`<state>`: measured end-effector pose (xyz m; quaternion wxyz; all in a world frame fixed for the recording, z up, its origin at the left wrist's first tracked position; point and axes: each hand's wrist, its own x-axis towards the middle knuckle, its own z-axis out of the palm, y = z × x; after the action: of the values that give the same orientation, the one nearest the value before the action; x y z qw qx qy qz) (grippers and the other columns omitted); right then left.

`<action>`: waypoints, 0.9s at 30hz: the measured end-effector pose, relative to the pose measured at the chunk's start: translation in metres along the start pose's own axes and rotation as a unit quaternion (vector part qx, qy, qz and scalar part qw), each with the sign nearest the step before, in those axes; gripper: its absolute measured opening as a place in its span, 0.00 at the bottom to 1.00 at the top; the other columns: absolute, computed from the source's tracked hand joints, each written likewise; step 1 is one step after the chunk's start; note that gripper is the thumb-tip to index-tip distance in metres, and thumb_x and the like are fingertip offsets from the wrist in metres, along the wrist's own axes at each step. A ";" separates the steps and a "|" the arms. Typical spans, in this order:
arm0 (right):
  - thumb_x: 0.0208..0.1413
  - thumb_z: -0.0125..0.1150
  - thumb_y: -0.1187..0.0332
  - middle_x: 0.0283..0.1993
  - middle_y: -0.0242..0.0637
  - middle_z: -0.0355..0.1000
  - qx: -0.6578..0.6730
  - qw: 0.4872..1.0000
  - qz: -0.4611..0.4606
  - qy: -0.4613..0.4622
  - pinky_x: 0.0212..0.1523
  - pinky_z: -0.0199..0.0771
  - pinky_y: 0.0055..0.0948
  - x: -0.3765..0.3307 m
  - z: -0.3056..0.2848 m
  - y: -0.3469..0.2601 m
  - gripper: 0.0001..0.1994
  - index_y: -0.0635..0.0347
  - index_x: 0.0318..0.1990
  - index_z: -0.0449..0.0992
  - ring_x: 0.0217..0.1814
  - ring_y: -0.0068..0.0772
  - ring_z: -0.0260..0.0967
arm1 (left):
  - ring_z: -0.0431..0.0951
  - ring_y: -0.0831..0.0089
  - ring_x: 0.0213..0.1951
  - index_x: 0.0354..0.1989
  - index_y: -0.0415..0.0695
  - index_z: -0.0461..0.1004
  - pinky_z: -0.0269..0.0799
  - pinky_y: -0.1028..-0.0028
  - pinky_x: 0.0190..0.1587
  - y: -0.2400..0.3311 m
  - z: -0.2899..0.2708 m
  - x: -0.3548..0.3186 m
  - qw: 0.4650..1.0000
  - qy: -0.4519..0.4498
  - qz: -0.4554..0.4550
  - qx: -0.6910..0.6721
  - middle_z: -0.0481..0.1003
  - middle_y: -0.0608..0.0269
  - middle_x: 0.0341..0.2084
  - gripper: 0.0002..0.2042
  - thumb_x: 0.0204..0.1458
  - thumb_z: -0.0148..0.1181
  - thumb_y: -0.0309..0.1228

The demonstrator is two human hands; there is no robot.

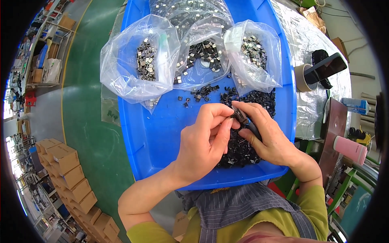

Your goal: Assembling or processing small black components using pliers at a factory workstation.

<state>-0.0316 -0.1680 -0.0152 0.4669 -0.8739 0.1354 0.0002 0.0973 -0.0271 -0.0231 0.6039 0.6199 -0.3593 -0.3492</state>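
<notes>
And here it is, right at the centre: a small dark piece (233, 117), just above the near half of the tray, mostly hidden by fingers, so its exact shape can't be told. The left hand (197, 139) has thumb and fingertips drawn into a tight pinch, seemingly on that piece. Opposite, the right hand (273, 137) is curled around a dark-handled tool (254, 130), its tip close up against the pinch; whether the two touch, I can't tell. A piece this size looks light and stiff, likely hard and a bit slick, easy to drop; the edges look the place to grip, fingertips only, well clear of the tool's tip. Just below, a heap of black pieces (239, 156) lies loose in the blue tray (146, 156), with more scattered further up. Beyond those, a left clear bag (115, 67) and a right clear bag (274, 65) sit open, silvery-faced pieces inside both, another bagged batch between them. Off to the right, outside the tray: a tape roll (300, 79), a phone (326, 68) and a pink bottle (350, 149). Out left, cardboard boxes (67, 162) stand stacked beside green floor (97, 150).
</notes>
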 end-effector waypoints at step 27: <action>0.54 0.58 0.73 0.31 0.52 0.68 0.091 0.995 0.019 -0.024 0.32 0.68 0.44 -0.008 0.009 -0.002 0.11 0.64 0.42 0.65 0.34 0.58 0.69 | 0.67 0.84 0.18 0.49 0.38 0.63 0.62 0.84 0.20 0.017 -0.021 0.001 0.967 -0.136 -0.150 -0.156 0.71 0.63 0.23 0.11 0.59 0.43 0.21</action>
<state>-0.0382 -0.1579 -0.0174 0.5472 -0.8250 0.1402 0.0173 0.1154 -0.0178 -0.0056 0.5791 0.5111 -0.2819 -0.5691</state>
